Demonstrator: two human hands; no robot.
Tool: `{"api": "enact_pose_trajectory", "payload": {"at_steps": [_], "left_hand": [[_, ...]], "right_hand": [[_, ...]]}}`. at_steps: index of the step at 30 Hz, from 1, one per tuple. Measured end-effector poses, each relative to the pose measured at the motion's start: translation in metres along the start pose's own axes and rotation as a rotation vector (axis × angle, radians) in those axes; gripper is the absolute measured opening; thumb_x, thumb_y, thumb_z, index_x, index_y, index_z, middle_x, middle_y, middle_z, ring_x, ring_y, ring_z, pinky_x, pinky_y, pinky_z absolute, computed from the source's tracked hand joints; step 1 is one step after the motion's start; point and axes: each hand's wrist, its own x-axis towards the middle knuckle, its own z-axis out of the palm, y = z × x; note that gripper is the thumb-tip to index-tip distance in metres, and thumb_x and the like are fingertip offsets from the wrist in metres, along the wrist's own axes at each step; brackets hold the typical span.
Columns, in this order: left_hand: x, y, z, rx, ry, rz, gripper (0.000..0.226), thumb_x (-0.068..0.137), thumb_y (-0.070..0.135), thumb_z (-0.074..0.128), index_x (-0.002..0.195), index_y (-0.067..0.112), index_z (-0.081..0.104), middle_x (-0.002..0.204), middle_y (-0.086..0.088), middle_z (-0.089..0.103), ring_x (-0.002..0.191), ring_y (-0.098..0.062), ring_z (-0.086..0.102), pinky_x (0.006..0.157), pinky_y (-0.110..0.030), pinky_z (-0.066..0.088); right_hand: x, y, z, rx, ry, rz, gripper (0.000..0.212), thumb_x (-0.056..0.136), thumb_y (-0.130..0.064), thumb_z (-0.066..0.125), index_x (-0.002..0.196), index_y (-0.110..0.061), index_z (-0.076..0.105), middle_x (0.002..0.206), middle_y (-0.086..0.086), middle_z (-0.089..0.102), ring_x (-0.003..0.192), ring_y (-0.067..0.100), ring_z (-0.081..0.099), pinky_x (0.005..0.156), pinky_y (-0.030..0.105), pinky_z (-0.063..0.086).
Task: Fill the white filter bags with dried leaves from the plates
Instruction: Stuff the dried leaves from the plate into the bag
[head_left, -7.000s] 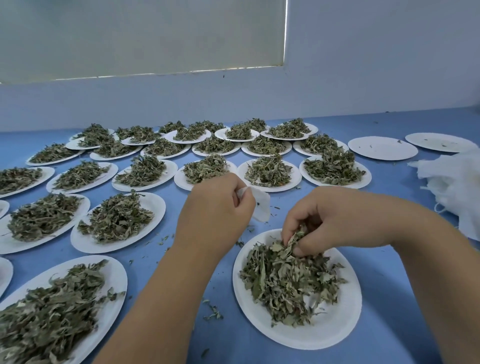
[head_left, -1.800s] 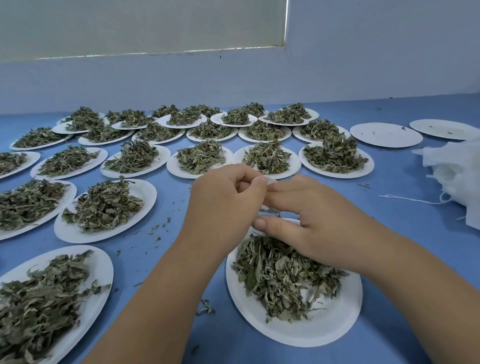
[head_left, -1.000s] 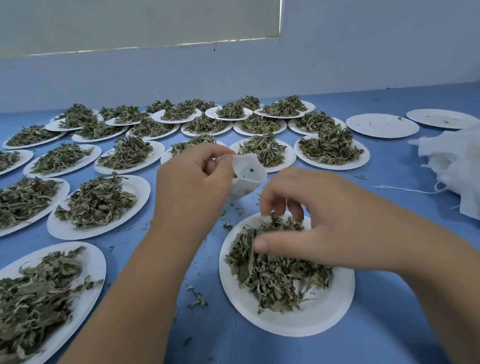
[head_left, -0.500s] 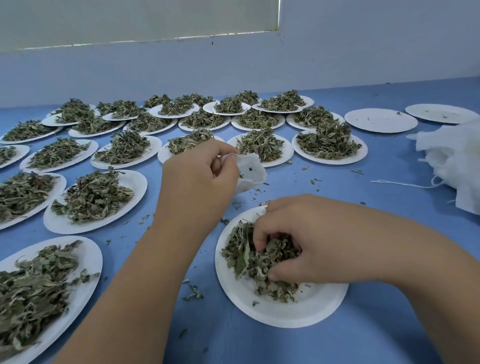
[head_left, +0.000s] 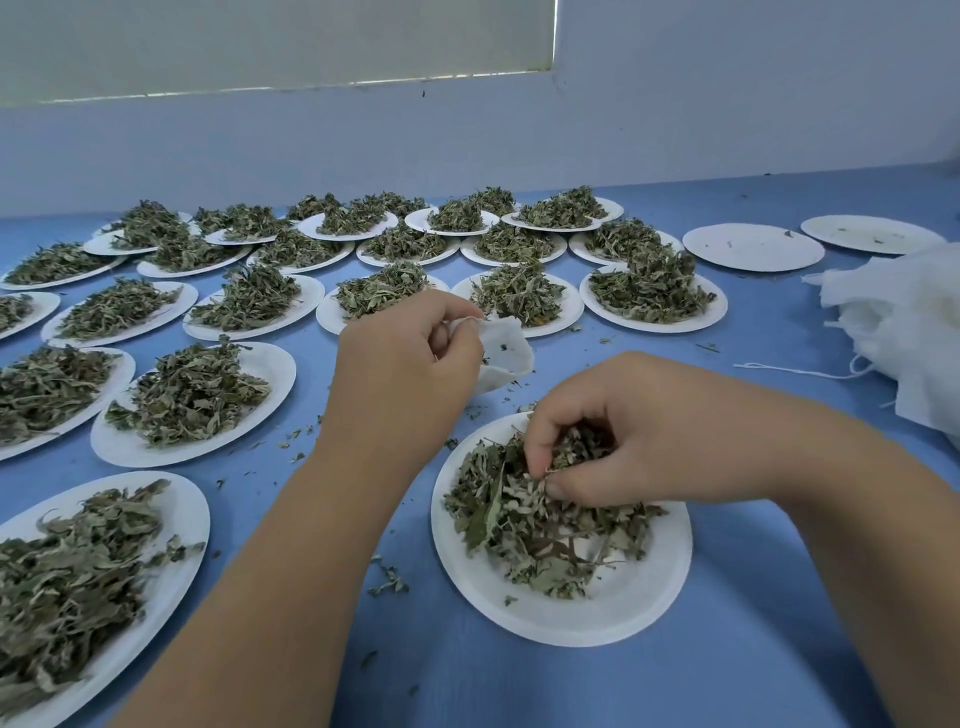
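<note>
My left hand (head_left: 402, 364) pinches the rim of a small white filter bag (head_left: 504, 351) and holds it above the blue table, its mouth facing right with a few leaf bits inside. Just below and to the right stands a white paper plate (head_left: 597, 608) with a heap of dried leaves (head_left: 530, 525). My right hand (head_left: 623, 431) is over that heap, fingers curled round a clump of leaves at the plate's far side.
Many white plates piled with dried leaves (head_left: 192, 395) cover the blue table (head_left: 779, 649) to the left and back. Two almost bare plates (head_left: 753, 247) lie at the back right. A heap of white filter bags (head_left: 904, 332) with a loose string lies at the right edge. Leaf crumbs are scattered about.
My right hand went from the bag's mouth down to the plate and closed on a clump of leaves, now lifted slightly. The left hand keeps the bag held up.
</note>
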Motion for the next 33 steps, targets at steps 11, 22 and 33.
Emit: {"api": "enact_pose_trajectory", "payload": {"at_steps": [11, 22, 33], "left_hand": [[-0.003, 0.002, 0.005, -0.013, -0.073, 0.018, 0.018, 0.089, 0.007, 0.059, 0.084, 0.018, 0.072, 0.052, -0.012, 0.043, 0.048, -0.009, 0.034, 0.051, -0.011, 0.029], [-0.004, 0.005, 0.009, -0.088, -0.128, -0.028, 0.018, 0.089, 0.011, 0.06, 0.081, 0.022, 0.072, 0.055, -0.014, 0.047, 0.047, -0.007, 0.036, 0.048, -0.015, 0.032], [-0.005, 0.008, 0.013, -0.114, -0.132, -0.066, 0.02, 0.088, 0.01, 0.062, 0.081, 0.025, 0.073, 0.058, -0.016, 0.052, 0.047, -0.008, 0.04, 0.046, -0.01, 0.033]], "right_hand": [[0.005, 0.016, -0.015, 0.26, 0.408, -0.11, 0.008, 0.078, -0.025, 0.075, 0.083, -0.028, 0.071, 0.074, 0.011, 0.068, 0.067, 0.035, 0.056, 0.061, 0.04, 0.047], [0.021, 0.008, 0.01, -0.079, 0.687, -0.057, 0.013, 0.077, -0.018, 0.071, 0.081, -0.03, 0.07, 0.078, -0.015, 0.064, 0.073, 0.006, 0.058, 0.067, 0.023, 0.046], [0.022, 0.003, 0.014, -0.116, 0.695, -0.007, 0.028, 0.072, -0.035, 0.08, 0.093, -0.032, 0.062, 0.079, -0.024, 0.058, 0.072, -0.013, 0.052, 0.066, 0.004, 0.039]]}}
